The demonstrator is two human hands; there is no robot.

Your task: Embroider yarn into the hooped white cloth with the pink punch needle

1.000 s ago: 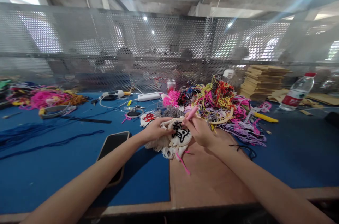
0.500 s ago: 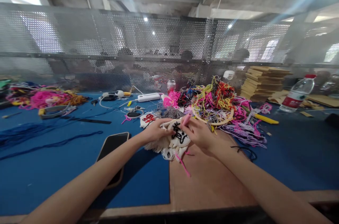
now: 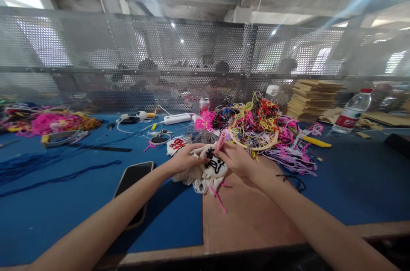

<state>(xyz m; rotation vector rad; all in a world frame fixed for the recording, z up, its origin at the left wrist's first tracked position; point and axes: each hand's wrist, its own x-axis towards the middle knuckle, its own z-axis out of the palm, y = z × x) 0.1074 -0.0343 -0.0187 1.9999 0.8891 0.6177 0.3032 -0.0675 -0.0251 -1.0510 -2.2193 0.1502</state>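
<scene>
My left hand [image 3: 182, 158] is closed on the left edge of a white tufted cloth piece [image 3: 214, 167] with black yarn figures on it. It holds the piece just above a brown board [image 3: 246, 215]. My right hand [image 3: 235, 159] grips a pink tool [image 3: 220, 142] like a pen, tip down on the top of the cloth. Loose pink yarn ends [image 3: 219, 198] hang from the cloth's lower edge.
A dark phone [image 3: 134, 183] lies left of my forearm on the blue mat [image 3: 64, 202]. A tangle of coloured yarn [image 3: 265, 128] sits behind my hands, with stacked boards [image 3: 312, 98] and a water bottle [image 3: 352, 110] to the right. People sit behind a perforated metal screen [image 3: 128, 57].
The pink tool has tipped more upright and dropped lower into the cloth. Both hands have stayed on the piece, and the view has shifted a little.
</scene>
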